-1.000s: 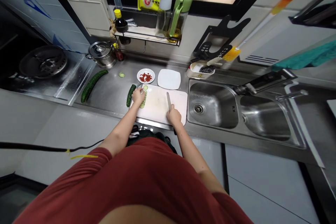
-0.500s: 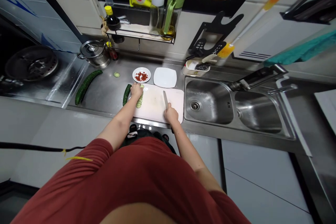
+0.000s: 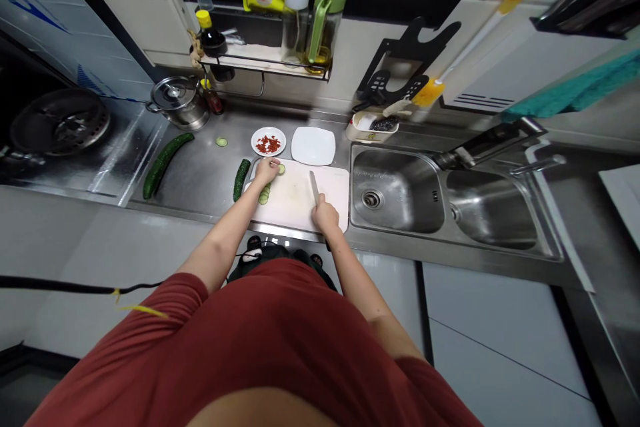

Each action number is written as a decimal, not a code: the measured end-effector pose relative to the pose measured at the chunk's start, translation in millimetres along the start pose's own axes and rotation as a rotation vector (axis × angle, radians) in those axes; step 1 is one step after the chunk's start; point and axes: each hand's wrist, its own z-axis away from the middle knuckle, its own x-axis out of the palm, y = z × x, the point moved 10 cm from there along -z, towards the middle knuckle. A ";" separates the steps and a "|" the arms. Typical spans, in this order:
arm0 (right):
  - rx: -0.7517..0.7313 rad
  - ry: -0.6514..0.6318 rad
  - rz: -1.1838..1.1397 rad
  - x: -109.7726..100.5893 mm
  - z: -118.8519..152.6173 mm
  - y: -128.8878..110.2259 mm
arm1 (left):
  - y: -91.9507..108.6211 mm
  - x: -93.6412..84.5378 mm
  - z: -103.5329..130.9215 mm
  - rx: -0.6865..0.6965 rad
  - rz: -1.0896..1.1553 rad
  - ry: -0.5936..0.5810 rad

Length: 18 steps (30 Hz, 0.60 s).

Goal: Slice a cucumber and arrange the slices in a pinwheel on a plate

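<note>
One cucumber slice now shows farther right of the row of slices on the cutting board, beside the half-curled left hand; whether it's held, I can't tell. The right hand stays wrapped around the knife.

2 forearms stretched forward; left hand, fingers bent (right hand curled tight).

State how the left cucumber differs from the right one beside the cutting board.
The left cucumber is much longer than the right cucumber. The left cucumber bends; the right cucumber looks nearly straight. The left cucumber lies away from the cutting board; the right cucumber lies close by. Both are dark green.
</note>
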 end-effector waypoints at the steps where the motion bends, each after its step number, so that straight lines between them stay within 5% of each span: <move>1: -0.001 -0.003 -0.002 -0.1 0.3 -0.3 | 1.2 6.1 2.2 0.004 0.028 -0.047; 9: 0.001 -0.016 -0.017 -1.7 2.3 -1.6 | 36.5 52.0 31.3 0.294 -0.100 -0.421; 18: -0.005 -0.009 -0.011 1.4 0.4 -1.6 | 52.9 82.8 52.0 0.423 -0.338 -0.507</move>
